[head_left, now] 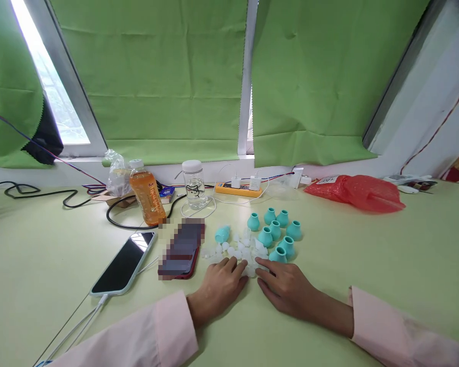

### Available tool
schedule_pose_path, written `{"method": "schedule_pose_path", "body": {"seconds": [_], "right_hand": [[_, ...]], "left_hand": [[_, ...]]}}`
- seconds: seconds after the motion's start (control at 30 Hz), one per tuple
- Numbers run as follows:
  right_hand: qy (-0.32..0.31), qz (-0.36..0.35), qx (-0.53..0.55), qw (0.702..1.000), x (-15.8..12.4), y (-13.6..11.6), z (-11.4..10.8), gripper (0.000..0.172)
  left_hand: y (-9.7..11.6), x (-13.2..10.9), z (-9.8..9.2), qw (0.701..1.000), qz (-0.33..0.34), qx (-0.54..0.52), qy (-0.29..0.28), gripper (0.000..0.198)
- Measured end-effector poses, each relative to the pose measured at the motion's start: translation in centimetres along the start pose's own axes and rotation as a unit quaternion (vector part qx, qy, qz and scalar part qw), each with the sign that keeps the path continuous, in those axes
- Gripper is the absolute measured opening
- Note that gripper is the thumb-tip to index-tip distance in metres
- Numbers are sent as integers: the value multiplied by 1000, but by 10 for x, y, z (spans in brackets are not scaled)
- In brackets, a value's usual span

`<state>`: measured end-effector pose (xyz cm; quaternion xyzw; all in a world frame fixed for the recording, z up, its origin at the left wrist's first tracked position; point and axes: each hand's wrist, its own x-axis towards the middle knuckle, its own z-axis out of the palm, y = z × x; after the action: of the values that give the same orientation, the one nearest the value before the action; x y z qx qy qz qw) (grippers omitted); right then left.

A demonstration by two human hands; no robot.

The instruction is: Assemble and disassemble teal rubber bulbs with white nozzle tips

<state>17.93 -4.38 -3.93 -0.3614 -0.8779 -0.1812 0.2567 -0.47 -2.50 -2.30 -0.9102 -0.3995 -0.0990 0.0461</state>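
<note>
Small translucent white plastic pieces (245,252) lie in a loose pile on the table. My left hand (220,285) rests at the pile's near left edge, its fingers apart and touching the pieces. From the right, my right hand (288,288) reaches to the same pile with fingers spread, their tips at the pieces. Neither hand visibly grips anything. Several turquoise vase-shaped pieces (274,230) with open necks stand behind and to the right of the pile. Another turquoise piece (222,234) lies tilted at the pile's back left. Some white pieces are hidden under my fingers.
Left of the pile lie a dark red phone (181,250) and a pale-cased phone (123,265) with a cable. Behind stand an orange drink bottle (147,193), a clear jar (194,186), a yellow power strip (238,190) and a red plastic bag (355,192).
</note>
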Motion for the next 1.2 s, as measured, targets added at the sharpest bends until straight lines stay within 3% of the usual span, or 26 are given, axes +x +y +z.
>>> {"method": "schedule_pose_path", "body": {"seconds": [0.23,0.37,0.53,0.77,0.93,1.2], "right_hand": [[35,-10,-18,999,-1,3,4,24],[22,4,-45,999,-2,1,7,23],[16,24,-68,997,-2,0,11,22],[20,22,-26,999,2,0,5,22],[36,23,-19,999,2,-1,4,20],[20,32,-15,999,0,-5,-1,24]], "left_hand": [[-2,2,2,998,3,-61,26,27],[-5,4,4,996,-10,-83,30,32],[-5,4,5,996,-19,-87,31,23],[-1,1,-1,998,12,-64,25,18],[-2,0,0,996,-5,-82,39,30],[-5,2,5,994,-26,-90,59,25]]}}
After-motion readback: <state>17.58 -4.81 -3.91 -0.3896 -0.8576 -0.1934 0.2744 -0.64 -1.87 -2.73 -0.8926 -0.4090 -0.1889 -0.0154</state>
